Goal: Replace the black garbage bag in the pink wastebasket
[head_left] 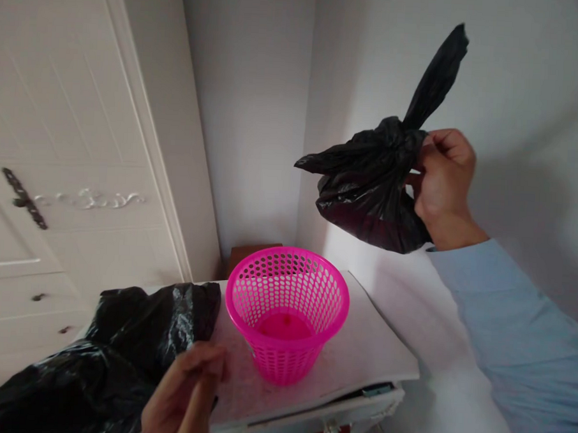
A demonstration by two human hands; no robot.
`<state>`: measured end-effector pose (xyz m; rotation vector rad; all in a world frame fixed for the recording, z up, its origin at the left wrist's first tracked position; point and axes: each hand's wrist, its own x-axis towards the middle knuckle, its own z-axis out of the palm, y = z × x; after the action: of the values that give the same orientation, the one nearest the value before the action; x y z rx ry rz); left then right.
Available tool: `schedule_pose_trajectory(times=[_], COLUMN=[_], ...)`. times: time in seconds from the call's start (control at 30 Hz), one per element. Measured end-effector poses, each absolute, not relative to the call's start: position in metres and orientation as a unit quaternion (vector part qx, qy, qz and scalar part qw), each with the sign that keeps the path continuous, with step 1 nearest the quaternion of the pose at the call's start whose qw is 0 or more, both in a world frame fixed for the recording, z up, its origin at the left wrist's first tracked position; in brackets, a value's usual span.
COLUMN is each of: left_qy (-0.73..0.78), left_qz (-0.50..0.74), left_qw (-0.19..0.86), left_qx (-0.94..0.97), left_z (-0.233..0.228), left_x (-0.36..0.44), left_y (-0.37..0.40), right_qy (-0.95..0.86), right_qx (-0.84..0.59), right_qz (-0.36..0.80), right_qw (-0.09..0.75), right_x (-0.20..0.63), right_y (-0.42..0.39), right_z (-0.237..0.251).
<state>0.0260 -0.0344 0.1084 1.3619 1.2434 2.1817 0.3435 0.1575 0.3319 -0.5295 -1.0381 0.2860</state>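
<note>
white table (383,354), pink mesh basket (287,312) standing on it, black plastic bag (120,349) lying alongside

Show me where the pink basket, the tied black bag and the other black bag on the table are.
pink basket (282,363): head view, on its front wall.
tied black bag (366,194): head view, on its bulging body, held up by the right hand (441,178).
other black bag (120,343): head view, on its crumpled middle.

You have two black bags, one tied (374,188) and one loose (120,349), one pink basket (287,312), and one tabletop (359,353).
</note>
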Motion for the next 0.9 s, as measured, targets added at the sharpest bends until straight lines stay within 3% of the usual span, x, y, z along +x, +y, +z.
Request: schedule_pose_trajectory(times=[0.2,0.33,0.53,0.77,0.9], left_qy=[0.38,0.366,0.396,0.294,0.334], left_qz=[0.797,0.789,0.713,0.57,0.534], left_qw=[0.156,0.144,0.101,0.321,0.273], left_qx=[0.442,0.471,0.569,0.697,0.727], left_z=[0.159,0.184,0.214,0.225,0.207], left_x=[0.001,-0.009,-0.014,0.016,0.017], left_y=[0.004,0.037,0.079,0.086,0.102], right_qy=[-0.505,-0.51,-0.592,-0.641,-0.676], right_qx=[-0.183,-0.173,-0.194,-0.29,-0.314], right_qz=[0.183,0.239,0.31,0.32,0.364], right_qw=[0.824,0.808,0.718,0.635,0.558], right_x=[0.311,0.289,0.259,0.227,0.223], right_y=[0.174,0.195,0.2,0.201,0.196], right_z=[0.328,0.295,0.243,0.216,0.206])
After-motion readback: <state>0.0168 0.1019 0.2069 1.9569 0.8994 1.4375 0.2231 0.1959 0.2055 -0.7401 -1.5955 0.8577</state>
